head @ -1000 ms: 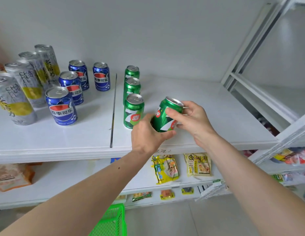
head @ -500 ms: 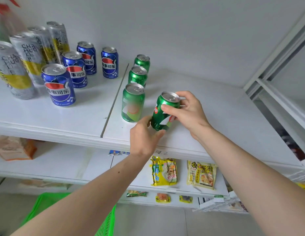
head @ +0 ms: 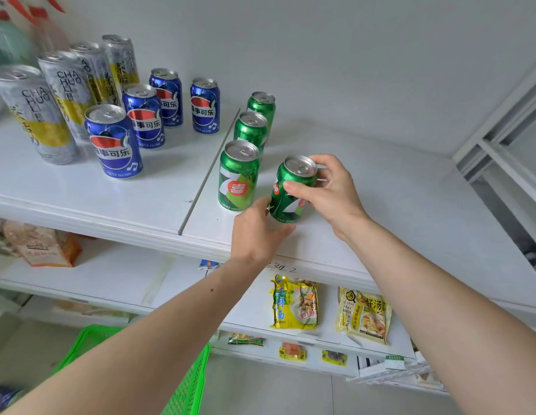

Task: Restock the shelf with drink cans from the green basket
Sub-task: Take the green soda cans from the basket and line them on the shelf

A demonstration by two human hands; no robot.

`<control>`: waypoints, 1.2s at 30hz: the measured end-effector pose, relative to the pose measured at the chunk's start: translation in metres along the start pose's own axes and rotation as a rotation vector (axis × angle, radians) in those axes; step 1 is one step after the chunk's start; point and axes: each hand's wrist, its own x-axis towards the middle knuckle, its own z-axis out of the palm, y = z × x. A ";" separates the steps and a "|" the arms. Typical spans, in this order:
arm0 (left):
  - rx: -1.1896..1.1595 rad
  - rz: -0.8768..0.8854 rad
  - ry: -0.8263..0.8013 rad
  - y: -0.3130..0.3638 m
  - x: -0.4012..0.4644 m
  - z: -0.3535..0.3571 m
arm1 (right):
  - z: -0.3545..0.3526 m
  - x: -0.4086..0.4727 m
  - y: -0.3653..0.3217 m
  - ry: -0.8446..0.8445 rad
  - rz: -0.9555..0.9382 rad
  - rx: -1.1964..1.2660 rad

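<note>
A green 7up can (head: 292,190) stands slightly tilted on the white shelf (head: 395,211), just right of a row of three green cans (head: 239,175). My right hand (head: 326,191) grips it near the top, thumb across its front. My left hand (head: 259,232) holds its lower left side with thumb and fingers around the base. The green basket (head: 189,384) shows at the bottom left, below my left forearm; its contents are hidden.
Several blue Pepsi cans (head: 114,142) and tall silver-yellow cans (head: 36,112) stand on the shelf's left half. Noodle packets (head: 295,304) lie on the lower shelf. A white shelf frame (head: 500,121) rises at the right. Bare shelf lies right of the held can.
The can has come down from a tilt to nearly upright on the shelf beside the green row. The view has shifted, showing more of the basket.
</note>
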 end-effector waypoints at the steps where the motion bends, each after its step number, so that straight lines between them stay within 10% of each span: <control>1: 0.001 0.003 0.001 0.000 0.001 0.000 | 0.000 0.001 0.000 -0.008 0.005 -0.002; 36: 0.053 0.015 -0.081 -0.004 0.007 0.000 | -0.002 0.001 -0.012 0.075 0.022 -0.039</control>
